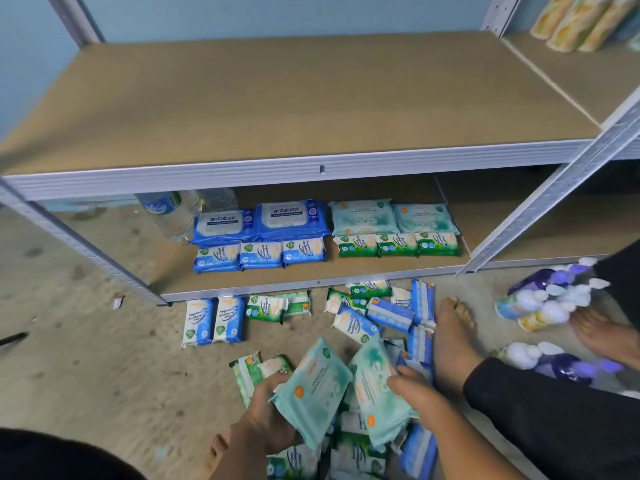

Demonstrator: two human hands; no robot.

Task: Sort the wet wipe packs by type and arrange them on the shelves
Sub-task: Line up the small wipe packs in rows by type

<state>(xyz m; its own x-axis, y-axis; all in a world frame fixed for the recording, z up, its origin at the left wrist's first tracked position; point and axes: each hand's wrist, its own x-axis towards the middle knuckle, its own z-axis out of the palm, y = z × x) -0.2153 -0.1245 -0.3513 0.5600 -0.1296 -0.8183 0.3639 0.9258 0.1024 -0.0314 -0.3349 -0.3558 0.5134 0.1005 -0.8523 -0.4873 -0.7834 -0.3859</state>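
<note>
Gripping one teal pack [311,393] each (tilted): left hand [266,420], right hand [412,393].

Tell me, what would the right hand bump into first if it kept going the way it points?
Probably the small blue pack lying just beyond the teal pack that the right hand grips. The hand points up and left, toward the lower shelf; depth is hard to judge.

Dim, cool, even light with a bluish cast and no hard shadows. The lower shelf [166,271] sits darker under the upper shelf [277,98]. Wide-angle distortion bows the front rail [242,175] towards the edges. The bottles [550,301] at the right edge blow out white, and the teal pack [311,389] in the left hand [266,420] looks soft
</note>
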